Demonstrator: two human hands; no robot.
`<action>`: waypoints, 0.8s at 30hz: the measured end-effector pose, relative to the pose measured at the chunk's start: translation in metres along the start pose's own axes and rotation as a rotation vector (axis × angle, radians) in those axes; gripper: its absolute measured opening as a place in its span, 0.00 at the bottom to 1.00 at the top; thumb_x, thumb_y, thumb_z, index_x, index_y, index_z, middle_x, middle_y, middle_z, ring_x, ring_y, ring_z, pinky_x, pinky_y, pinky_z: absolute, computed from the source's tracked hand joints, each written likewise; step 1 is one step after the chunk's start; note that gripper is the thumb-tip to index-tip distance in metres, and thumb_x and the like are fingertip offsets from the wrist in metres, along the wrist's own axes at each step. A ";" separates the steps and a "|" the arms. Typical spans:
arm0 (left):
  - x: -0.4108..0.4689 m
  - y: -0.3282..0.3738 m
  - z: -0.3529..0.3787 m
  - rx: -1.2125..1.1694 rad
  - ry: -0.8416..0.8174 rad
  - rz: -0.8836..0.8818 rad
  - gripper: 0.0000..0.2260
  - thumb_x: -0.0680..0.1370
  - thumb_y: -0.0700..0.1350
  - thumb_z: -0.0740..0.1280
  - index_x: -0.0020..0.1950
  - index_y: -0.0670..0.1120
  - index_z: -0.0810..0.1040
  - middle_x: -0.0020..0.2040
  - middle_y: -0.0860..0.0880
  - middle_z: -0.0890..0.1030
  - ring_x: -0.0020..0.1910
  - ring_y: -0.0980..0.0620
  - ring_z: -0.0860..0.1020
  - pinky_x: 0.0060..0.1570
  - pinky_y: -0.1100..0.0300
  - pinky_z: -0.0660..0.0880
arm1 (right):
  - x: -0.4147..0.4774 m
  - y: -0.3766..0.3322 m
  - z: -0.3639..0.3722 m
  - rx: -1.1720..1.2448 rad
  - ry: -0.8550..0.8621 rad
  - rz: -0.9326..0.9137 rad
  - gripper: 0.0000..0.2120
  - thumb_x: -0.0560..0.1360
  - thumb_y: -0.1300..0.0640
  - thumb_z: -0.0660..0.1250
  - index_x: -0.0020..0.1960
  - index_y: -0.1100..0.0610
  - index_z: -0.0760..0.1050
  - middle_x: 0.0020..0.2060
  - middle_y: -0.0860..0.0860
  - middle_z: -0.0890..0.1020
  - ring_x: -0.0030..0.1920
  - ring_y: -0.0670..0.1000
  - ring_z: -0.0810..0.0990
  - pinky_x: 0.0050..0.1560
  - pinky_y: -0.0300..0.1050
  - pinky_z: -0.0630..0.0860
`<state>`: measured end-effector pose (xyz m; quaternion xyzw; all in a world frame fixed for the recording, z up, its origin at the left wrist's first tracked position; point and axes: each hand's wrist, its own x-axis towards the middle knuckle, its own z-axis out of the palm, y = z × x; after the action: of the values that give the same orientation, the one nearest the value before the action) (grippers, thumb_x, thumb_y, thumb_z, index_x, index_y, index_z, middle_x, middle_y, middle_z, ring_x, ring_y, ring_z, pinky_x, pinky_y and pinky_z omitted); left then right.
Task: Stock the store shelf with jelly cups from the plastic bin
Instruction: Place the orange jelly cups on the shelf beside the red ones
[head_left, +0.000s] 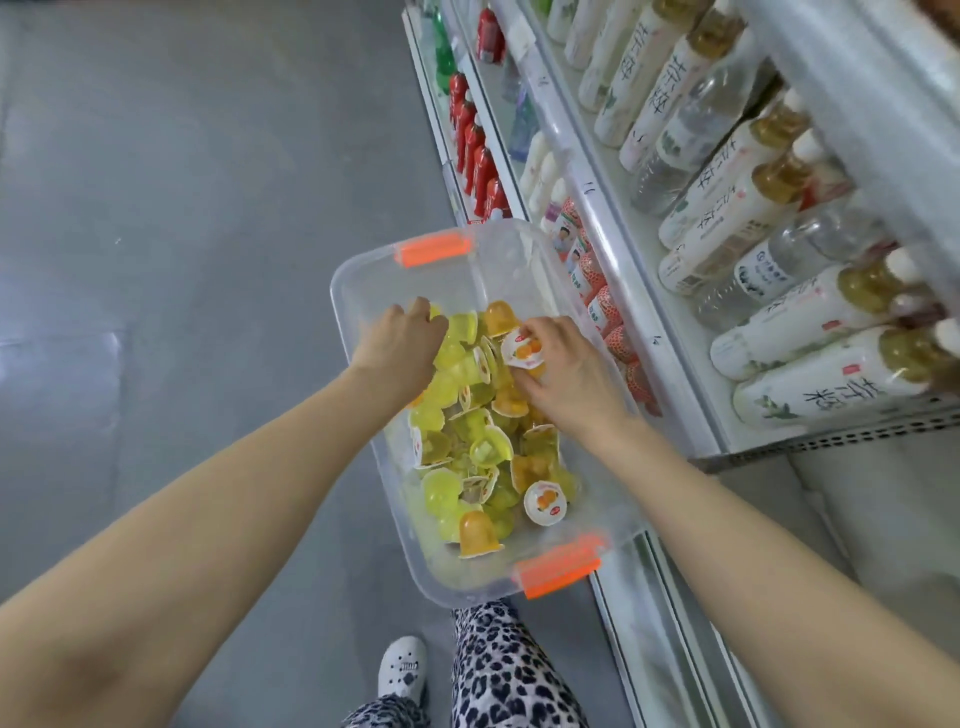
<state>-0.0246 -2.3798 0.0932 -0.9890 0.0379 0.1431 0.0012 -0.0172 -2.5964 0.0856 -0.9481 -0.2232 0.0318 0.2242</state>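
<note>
Head view, right hand (566, 369) pinching jelly cup (522, 351) in plastic bin (509, 270), left hand (402, 340) curled, grip unclear.

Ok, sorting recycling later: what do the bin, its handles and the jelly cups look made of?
Bin: clear, glossy plastic; the floor shows through its walls. Handles: opaque orange plastic, apparently. Jelly cups: thin translucent plastic, contents visible; lids likely printed film.

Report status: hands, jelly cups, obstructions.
Right hand grips one jelly cup. Left hand down in plastic bin, grasp unclear. Shelf alongside packed with bottles.
</note>
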 end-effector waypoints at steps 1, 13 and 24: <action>-0.009 0.001 -0.003 -0.043 0.019 0.023 0.20 0.73 0.39 0.66 0.65 0.47 0.73 0.59 0.44 0.71 0.52 0.41 0.74 0.47 0.50 0.75 | -0.010 -0.005 -0.005 -0.006 0.020 0.012 0.20 0.73 0.54 0.71 0.62 0.55 0.71 0.56 0.53 0.76 0.55 0.54 0.77 0.47 0.39 0.66; -0.145 0.058 -0.043 -0.365 0.320 0.371 0.23 0.71 0.43 0.71 0.66 0.45 0.73 0.58 0.42 0.77 0.58 0.40 0.73 0.58 0.54 0.65 | -0.174 -0.064 -0.083 -0.058 0.377 0.204 0.17 0.71 0.52 0.71 0.58 0.54 0.74 0.53 0.51 0.78 0.52 0.54 0.77 0.47 0.49 0.75; -0.228 0.167 -0.091 -0.365 0.339 0.725 0.25 0.74 0.53 0.70 0.69 0.47 0.73 0.59 0.44 0.77 0.61 0.43 0.73 0.60 0.54 0.67 | -0.336 -0.091 -0.164 -0.136 0.658 0.439 0.16 0.73 0.48 0.71 0.58 0.54 0.75 0.52 0.50 0.78 0.53 0.52 0.76 0.48 0.42 0.69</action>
<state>-0.2293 -2.5305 0.2464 -0.9051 0.3564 -0.0255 -0.2303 -0.3301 -2.7376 0.2594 -0.9455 0.0666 -0.2413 0.2084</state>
